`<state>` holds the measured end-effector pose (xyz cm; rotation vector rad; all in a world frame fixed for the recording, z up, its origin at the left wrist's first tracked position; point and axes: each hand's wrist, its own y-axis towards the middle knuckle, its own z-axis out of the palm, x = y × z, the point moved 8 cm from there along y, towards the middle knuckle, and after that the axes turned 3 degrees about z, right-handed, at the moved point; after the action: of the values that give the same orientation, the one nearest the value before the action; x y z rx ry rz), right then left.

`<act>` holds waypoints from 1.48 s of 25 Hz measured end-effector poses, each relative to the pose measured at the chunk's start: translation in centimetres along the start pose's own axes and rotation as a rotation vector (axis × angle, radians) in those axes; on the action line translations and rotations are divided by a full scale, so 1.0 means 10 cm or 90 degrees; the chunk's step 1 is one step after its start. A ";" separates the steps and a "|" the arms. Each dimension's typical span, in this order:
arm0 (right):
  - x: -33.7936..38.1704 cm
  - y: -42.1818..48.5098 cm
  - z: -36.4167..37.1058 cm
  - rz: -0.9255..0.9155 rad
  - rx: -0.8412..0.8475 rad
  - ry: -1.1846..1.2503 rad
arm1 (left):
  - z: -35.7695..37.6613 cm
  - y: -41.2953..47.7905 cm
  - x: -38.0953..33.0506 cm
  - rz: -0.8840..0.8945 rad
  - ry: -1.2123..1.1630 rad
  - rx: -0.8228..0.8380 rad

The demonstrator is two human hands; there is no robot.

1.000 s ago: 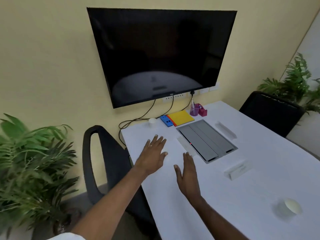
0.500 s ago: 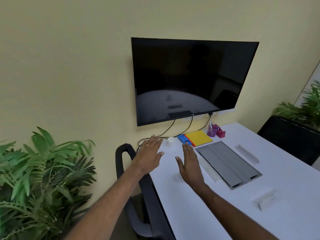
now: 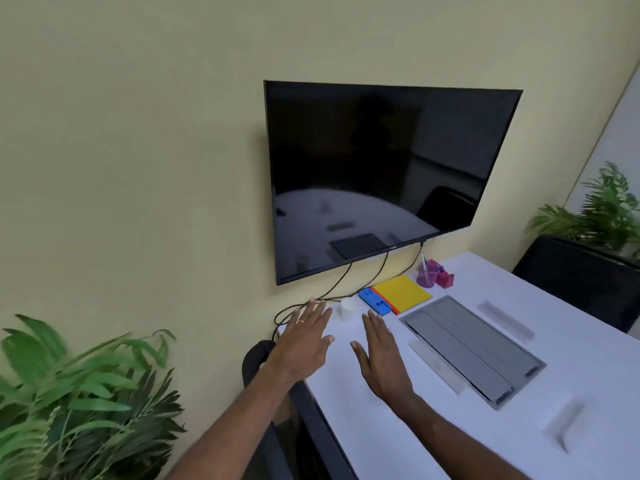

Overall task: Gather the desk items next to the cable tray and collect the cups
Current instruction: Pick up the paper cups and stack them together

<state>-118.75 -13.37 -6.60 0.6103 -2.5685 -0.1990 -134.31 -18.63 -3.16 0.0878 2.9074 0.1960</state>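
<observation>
Head view
Left hand (image 3: 304, 344): flat, fingers spread, palm down, holding nothing; it hangs over the table's near-left corner, at 9 o'clock of the right hand.
Right hand (image 3: 381, 355): fingers straight and together, empty, stretched over the table (image 3: 571, 299); whether it touches the surface cannot be told.
White cup (image 3: 347, 307): upright on the table near the wall, at 12 o'clock between the two hands, touched by neither.
Blue item (image 3: 374, 302): flat, at 3 o'clock of the cup, just past the right fingertips, edge against the yellow notebook (image 3: 403, 292).
Purple cup (image 3: 425, 275): at 1 o'clock of the notebook, a pen standing in it, a pink object (image 3: 445, 278) beside it.
Cable tray (image 3: 471, 348): grey lid set in the table, at 3 o'clock of the right hand.
Screen (image 3: 381, 174): dark, on the wall, cables trailing down.
</observation>
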 end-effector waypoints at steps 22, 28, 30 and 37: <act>-0.16 0.81 0.67 0.137 0.007 -0.088 | 0.76 1.30 0.85 0.177 -0.082 0.133; -0.41 1.09 1.12 0.159 0.039 -0.080 | 1.20 1.63 1.00 0.161 -0.088 0.199; -0.52 1.22 1.26 0.176 0.044 -0.071 | 1.38 1.79 1.01 0.173 -0.092 0.226; -0.86 1.67 1.88 0.259 0.050 -0.052 | 2.12 2.40 1.19 0.191 -0.105 0.314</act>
<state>-127.75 5.97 -22.54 0.0974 -2.7223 0.0174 -140.01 8.69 -22.90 0.5910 2.6957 -0.4610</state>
